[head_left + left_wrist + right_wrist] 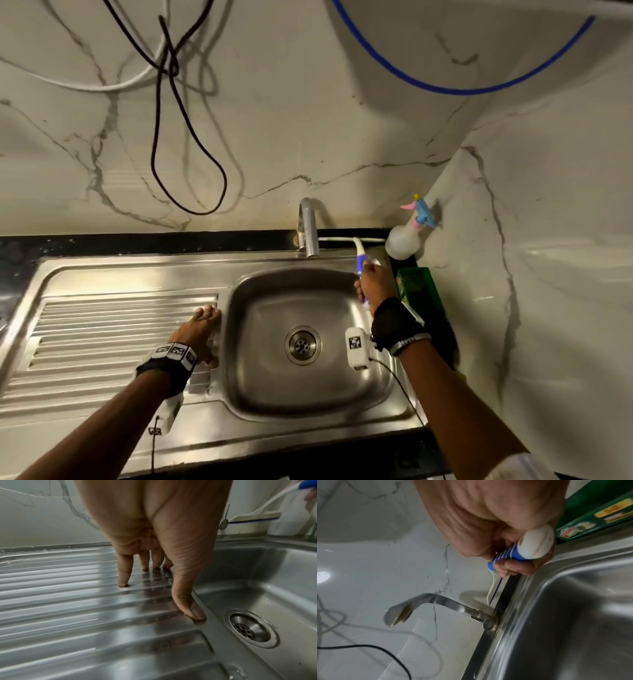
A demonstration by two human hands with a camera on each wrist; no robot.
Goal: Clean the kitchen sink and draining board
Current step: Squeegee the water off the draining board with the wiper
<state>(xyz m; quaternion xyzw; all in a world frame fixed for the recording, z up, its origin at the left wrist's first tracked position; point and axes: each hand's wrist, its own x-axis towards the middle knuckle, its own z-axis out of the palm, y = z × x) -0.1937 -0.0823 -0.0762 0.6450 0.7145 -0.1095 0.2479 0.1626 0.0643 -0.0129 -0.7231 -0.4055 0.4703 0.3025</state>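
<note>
The steel sink (260, 308) has its drain (303, 344) in the middle, and the ribbed draining board (113, 329) lies to its left. My left hand (209, 337) rests on the board beside the sink's rim; its straight fingertips (123, 584) and thumb touch the ribs and hold nothing. My right hand (375, 284) grips the blue and white handle of a squeegee (359, 255) at the sink's back right corner. The squeegee (505, 555) points its blade (254, 517) along the back ledge, to the right of the tap (308, 226).
A white spray bottle (404, 240) stands in the back right corner. A green box (418, 287) lies along the right wall beside the sink. Black and white cables (171, 102) and a blue hose (445, 89) hang on the marble wall above.
</note>
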